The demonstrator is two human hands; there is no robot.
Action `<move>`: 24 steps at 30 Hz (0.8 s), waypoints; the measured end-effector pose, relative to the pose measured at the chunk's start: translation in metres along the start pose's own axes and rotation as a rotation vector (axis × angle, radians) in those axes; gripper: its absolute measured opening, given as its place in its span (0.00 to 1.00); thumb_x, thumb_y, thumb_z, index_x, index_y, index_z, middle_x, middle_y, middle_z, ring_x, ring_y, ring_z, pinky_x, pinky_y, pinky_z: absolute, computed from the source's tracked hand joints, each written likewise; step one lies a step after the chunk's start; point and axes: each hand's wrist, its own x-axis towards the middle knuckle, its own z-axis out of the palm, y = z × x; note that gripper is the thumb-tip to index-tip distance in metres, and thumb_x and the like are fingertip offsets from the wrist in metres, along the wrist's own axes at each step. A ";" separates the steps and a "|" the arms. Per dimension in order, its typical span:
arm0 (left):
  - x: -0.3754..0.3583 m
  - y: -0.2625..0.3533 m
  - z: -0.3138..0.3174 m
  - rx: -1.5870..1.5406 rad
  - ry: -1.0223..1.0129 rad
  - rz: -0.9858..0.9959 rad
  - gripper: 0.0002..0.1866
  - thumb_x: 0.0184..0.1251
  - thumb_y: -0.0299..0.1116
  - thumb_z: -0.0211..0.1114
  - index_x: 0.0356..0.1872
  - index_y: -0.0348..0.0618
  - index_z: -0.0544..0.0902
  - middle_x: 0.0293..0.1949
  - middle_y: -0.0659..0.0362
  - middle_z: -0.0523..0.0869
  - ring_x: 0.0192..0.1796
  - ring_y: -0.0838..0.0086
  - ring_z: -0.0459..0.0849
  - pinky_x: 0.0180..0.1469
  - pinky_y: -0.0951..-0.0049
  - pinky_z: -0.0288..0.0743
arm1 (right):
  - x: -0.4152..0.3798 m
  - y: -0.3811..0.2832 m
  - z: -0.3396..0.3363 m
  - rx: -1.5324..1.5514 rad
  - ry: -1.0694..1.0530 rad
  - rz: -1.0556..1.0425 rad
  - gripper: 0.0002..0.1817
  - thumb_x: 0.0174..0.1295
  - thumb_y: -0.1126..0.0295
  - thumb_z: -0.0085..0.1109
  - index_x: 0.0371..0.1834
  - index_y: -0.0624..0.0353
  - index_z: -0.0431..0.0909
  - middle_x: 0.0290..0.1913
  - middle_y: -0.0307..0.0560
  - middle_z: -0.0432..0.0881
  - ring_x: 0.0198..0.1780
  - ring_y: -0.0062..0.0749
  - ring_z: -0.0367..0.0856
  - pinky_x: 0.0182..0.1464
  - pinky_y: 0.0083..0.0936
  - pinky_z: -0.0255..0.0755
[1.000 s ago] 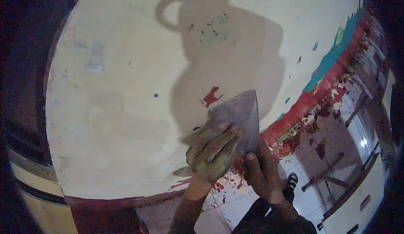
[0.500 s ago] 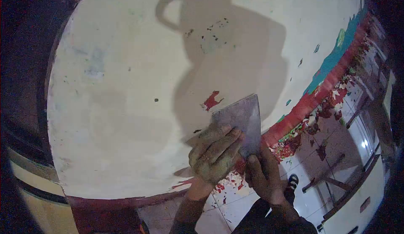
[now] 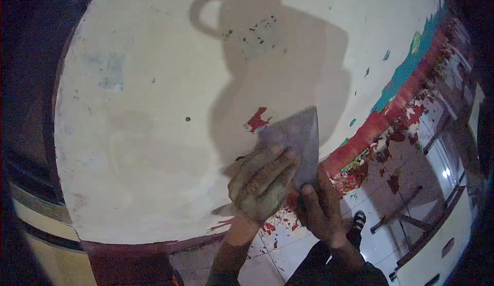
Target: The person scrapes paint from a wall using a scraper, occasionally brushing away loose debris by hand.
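A wide, flat metal scraper [image 3: 301, 134] lies low against the cream round tabletop [image 3: 154, 157]. My left hand [image 3: 262, 183] presses on the blade, its fingers close together across the left side. At the near end my right hand [image 3: 321, 209] is closed around the scraper, thumb on top; the grip itself is mostly hidden. The blade's left corner is next to a ragged patch of red paint [image 3: 257, 119]. Along the right edge run a teal paint strip [image 3: 409, 70] and a red band [image 3: 355, 147].
Red, white and green paint flakes [image 3: 352, 180] litter the tiled floor [image 3: 378, 239] below the edge. A sandalled foot [image 3: 359, 219] stands there. Dark furniture legs [image 3: 411, 224] are at the right. Small dark chips [image 3: 260, 39] dot the surface, under a broad shadow.
The scraper has slid slightly away from me, its left corner now closer to the red patch. Both hands have stayed on it.
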 end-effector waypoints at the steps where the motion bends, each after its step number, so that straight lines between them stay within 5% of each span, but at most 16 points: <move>1: 0.001 -0.001 -0.002 0.019 -0.044 0.020 0.16 0.40 0.27 0.69 0.36 0.54 0.86 0.40 0.68 0.85 0.45 0.74 0.81 0.48 0.72 0.77 | 0.004 -0.003 -0.001 0.014 0.001 -0.003 0.10 0.68 0.69 0.38 0.44 0.64 0.67 0.25 0.46 0.70 0.26 0.27 0.68 0.31 0.27 0.65; 6: -0.003 0.005 -0.006 -0.002 -0.156 -0.141 0.14 0.44 0.28 0.71 0.35 0.54 0.86 0.39 0.67 0.85 0.42 0.74 0.82 0.47 0.71 0.76 | -0.002 -0.008 -0.001 -0.011 -0.035 0.006 0.09 0.68 0.70 0.39 0.43 0.63 0.66 0.24 0.44 0.69 0.26 0.24 0.67 0.29 0.25 0.64; 10: 0.011 -0.004 -0.005 0.039 -0.104 0.036 0.14 0.43 0.29 0.72 0.35 0.54 0.86 0.40 0.68 0.85 0.42 0.74 0.82 0.44 0.72 0.76 | 0.006 -0.012 0.001 0.026 -0.009 -0.020 0.08 0.67 0.70 0.40 0.42 0.63 0.65 0.24 0.43 0.69 0.25 0.24 0.67 0.28 0.25 0.64; 14: -0.002 -0.003 0.000 0.003 -0.072 -0.016 0.15 0.42 0.29 0.73 0.35 0.54 0.86 0.40 0.69 0.84 0.42 0.74 0.82 0.40 0.73 0.75 | -0.006 -0.007 -0.004 0.040 -0.035 0.180 0.08 0.67 0.70 0.40 0.42 0.63 0.64 0.24 0.44 0.69 0.25 0.25 0.68 0.28 0.27 0.64; 17: 0.008 -0.004 -0.001 0.024 -0.071 0.037 0.15 0.41 0.29 0.73 0.35 0.54 0.86 0.42 0.71 0.84 0.43 0.75 0.82 0.41 0.72 0.75 | 0.006 -0.004 -0.001 -0.082 0.030 -0.057 0.08 0.68 0.70 0.40 0.42 0.63 0.64 0.24 0.45 0.69 0.25 0.26 0.67 0.28 0.27 0.64; 24: 0.005 -0.003 -0.001 0.054 -0.130 0.017 0.15 0.40 0.29 0.73 0.35 0.53 0.86 0.43 0.71 0.84 0.45 0.76 0.80 0.48 0.70 0.77 | 0.004 -0.003 -0.002 -0.008 -0.002 -0.024 0.07 0.67 0.71 0.41 0.43 0.63 0.64 0.24 0.45 0.69 0.25 0.26 0.68 0.27 0.26 0.63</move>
